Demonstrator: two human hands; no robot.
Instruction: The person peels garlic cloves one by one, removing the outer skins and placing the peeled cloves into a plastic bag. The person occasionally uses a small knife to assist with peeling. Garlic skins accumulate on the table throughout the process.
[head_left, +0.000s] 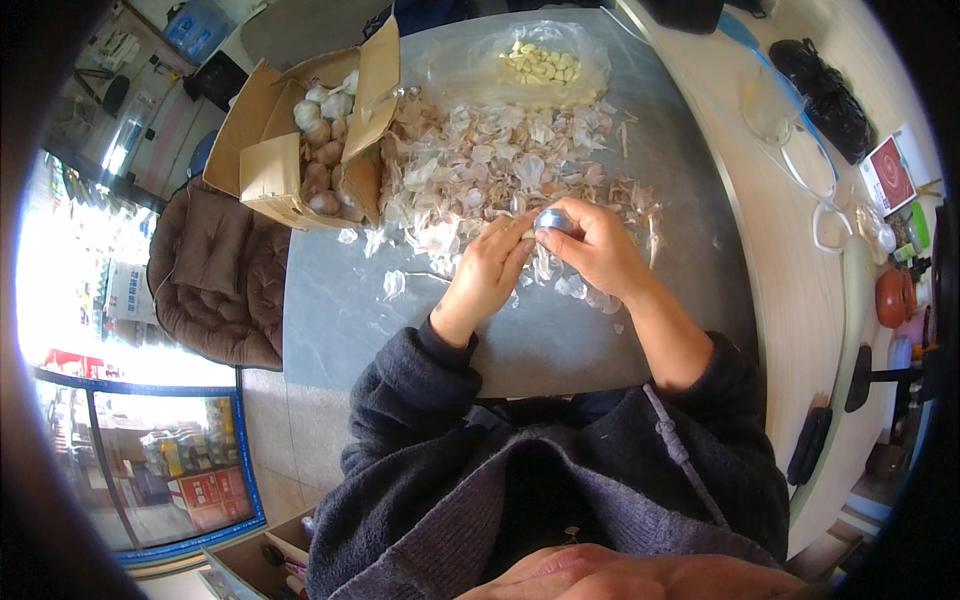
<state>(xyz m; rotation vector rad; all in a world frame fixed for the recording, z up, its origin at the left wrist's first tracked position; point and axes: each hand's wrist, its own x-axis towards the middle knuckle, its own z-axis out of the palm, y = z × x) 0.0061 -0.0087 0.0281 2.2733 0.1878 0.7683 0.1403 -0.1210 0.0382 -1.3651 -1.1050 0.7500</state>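
Over a heap of loose garlic skins (495, 161), my two hands meet. Between the fingertips of my left hand (491, 259) is a pale garlic clove (529, 234), partly hidden by the fingers. My right hand (604, 247) grips a small, shiny, rounded metal tool (555, 220) against the clove; the tool's lower part is hidden. Beyond the skins, a clear plastic bag (450, 64) lies on the grey table (360, 315) with many peeled cloves (544, 66) in it. An open cardboard box (270, 169) of whole garlic bulbs (322, 112) stands at the left.
A brown cushioned chair (217, 277) is beside the table's left edge. Along the right runs a pale wooden counter (739, 150) with a clear plastic jug (771, 109), a black plastic bag (821, 97) and a reddish-brown pot (894, 298). A glass display case (165, 457) stands at the lower left.
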